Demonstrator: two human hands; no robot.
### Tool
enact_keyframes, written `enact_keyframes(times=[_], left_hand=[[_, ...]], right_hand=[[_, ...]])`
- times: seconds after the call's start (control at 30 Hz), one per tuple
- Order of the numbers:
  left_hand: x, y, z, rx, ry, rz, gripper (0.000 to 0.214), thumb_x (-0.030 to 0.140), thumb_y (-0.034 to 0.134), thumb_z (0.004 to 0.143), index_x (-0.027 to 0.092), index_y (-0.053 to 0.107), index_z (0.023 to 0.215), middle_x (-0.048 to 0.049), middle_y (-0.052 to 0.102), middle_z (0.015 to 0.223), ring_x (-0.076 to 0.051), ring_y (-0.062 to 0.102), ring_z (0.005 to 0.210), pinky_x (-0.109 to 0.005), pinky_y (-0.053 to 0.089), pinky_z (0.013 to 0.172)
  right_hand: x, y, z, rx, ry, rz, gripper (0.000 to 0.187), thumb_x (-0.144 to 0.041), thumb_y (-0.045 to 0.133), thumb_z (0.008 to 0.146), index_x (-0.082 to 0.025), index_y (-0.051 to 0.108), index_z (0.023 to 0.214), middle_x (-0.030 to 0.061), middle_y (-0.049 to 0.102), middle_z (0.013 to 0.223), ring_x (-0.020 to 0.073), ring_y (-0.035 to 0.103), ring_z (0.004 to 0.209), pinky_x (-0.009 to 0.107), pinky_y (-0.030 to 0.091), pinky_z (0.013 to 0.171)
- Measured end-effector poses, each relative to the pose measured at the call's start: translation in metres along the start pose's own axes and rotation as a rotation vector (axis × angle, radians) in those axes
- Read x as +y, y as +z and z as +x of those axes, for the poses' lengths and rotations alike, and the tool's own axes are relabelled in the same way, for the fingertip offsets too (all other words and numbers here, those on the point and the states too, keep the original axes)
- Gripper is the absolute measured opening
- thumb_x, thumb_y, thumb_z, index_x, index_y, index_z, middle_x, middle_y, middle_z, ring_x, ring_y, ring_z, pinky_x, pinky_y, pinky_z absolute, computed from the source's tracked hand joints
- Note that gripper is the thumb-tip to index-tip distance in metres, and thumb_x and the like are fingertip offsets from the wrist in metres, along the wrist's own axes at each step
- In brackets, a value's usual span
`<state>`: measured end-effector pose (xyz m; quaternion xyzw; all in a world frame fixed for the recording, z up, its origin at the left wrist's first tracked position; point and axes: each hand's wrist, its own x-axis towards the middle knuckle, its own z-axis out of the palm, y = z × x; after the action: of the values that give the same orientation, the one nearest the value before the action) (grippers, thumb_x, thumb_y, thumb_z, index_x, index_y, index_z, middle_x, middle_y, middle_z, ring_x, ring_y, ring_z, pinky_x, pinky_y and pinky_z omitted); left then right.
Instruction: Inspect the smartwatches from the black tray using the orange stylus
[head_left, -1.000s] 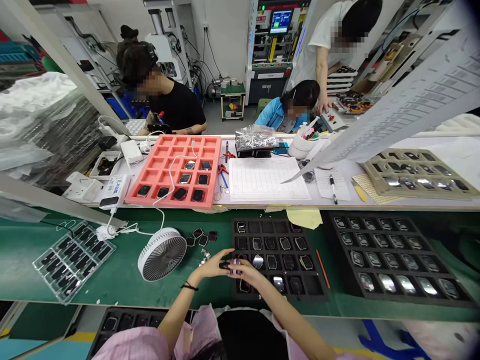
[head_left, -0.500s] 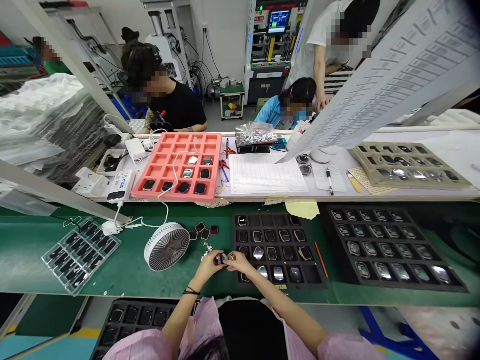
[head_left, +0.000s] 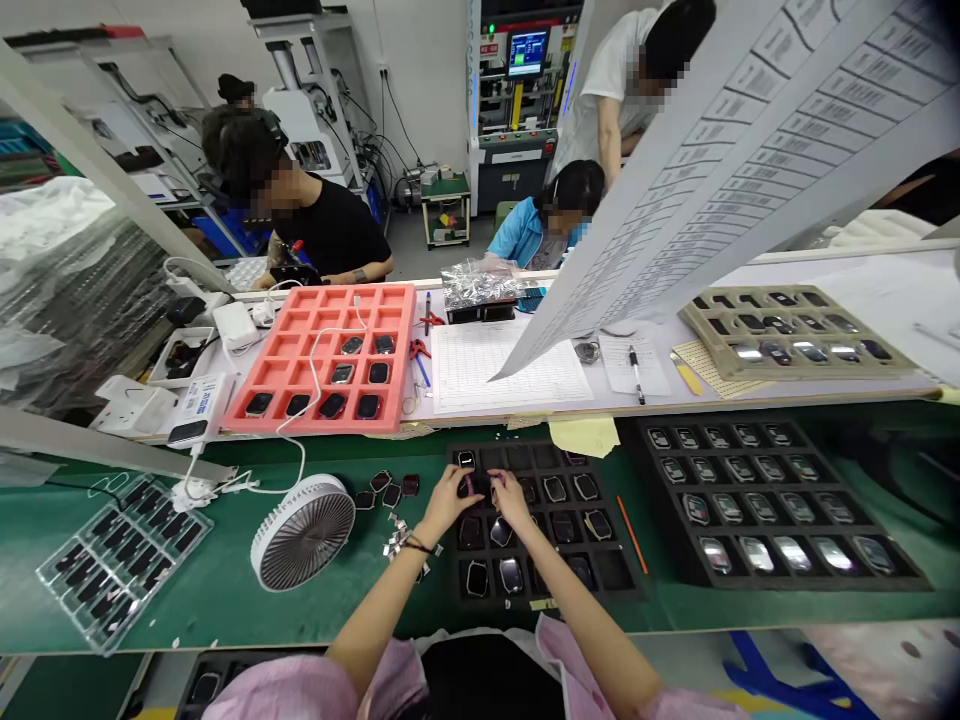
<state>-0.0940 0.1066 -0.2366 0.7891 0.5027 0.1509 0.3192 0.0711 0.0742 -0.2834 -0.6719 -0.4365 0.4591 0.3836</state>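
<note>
The left sleeve (head_left: 289,690) and right sleeve (head_left: 574,668) are pale pink, loose and softly creased, ending above the elbows. Between them sits a black top (head_left: 487,682), its folds too dark to make out. The forearms are bare, and so are the left hand (head_left: 448,500) and right hand (head_left: 510,497). A thin black bracelet (head_left: 415,544) circles the left wrist

The left forearm (head_left: 379,600) and right forearm (head_left: 566,590) reach forward from pink sleeves (head_left: 289,690), the left hand (head_left: 448,502) and right hand (head_left: 510,498) palm-down and just apart, fingers curled down, perhaps pinching; the view is too small to tell. A dark band (head_left: 415,545) circles the left wrist.
</note>
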Motion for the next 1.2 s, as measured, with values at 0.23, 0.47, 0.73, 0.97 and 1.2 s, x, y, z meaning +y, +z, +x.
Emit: enact_keyframes(times=[0.23, 0.47, 0.73, 0.97, 1.2], left_hand=[[0.021, 0.048, 0.081, -0.050, 0.123, 0.195, 0.046, 0.033, 0.062, 0.085, 0.021, 0.053, 0.128, -0.0122, 0.058, 0.117, -0.030, 0.056, 0.109, -0.045, 0.048, 0.090], [0.019, 0.047, 0.050, -0.066, 0.166, 0.306, 0.044, 0.017, 0.040, 0.093, 0.028, 0.045, 0.136, -0.0077, 0.048, 0.141, -0.026, 0.040, 0.132, -0.047, 0.034, 0.107], [-0.016, -0.004, -0.087, -0.027, -0.179, 0.353, 0.027, 0.016, 0.041, 0.090, 0.018, 0.058, 0.111, -0.0114, 0.061, 0.113, -0.026, 0.059, 0.106, -0.042, 0.048, 0.088], [-0.040, -0.006, -0.165, -0.115, -0.359, 0.309, 0.048, 0.007, 0.062, 0.072, 0.023, 0.053, 0.116, -0.0091, 0.057, 0.128, -0.026, 0.058, 0.113, -0.037, 0.049, 0.091], [-0.045, -0.011, -0.163, -0.077, -0.367, 0.236, 0.030, 0.013, 0.064, 0.072, 0.020, 0.059, 0.101, -0.0093, 0.063, 0.111, -0.026, 0.058, 0.111, -0.036, 0.047, 0.091]], right_hand=[[0.020, -0.056, 0.064, 0.111, -0.154, -0.293, 0.025, -0.033, 0.056, 0.093, -0.017, 0.060, 0.112, 0.0080, 0.061, 0.114, 0.0213, 0.061, 0.099, 0.043, 0.051, 0.086], [0.033, -0.055, 0.073, 0.039, -0.327, -0.471, 0.022, -0.026, 0.046, 0.097, -0.016, 0.062, 0.108, 0.0089, 0.065, 0.106, 0.0226, 0.061, 0.102, 0.044, 0.051, 0.089], [0.033, -0.066, 0.033, -0.048, -0.469, -0.592, 0.047, -0.034, 0.030, 0.098, -0.021, 0.038, 0.143, 0.0089, 0.039, 0.150, 0.0237, 0.029, 0.141, 0.049, 0.027, 0.114], [0.029, -0.070, 0.026, -0.118, -0.387, -0.597, 0.051, -0.042, 0.039, 0.094, -0.020, 0.045, 0.139, 0.0086, 0.039, 0.151, 0.0242, 0.029, 0.141, 0.051, 0.013, 0.118], [0.013, -0.033, -0.032, -0.147, -0.360, -0.487, 0.050, -0.039, 0.036, 0.095, -0.021, 0.041, 0.142, 0.0096, 0.035, 0.152, 0.0262, 0.025, 0.142, 0.050, 0.012, 0.118]])
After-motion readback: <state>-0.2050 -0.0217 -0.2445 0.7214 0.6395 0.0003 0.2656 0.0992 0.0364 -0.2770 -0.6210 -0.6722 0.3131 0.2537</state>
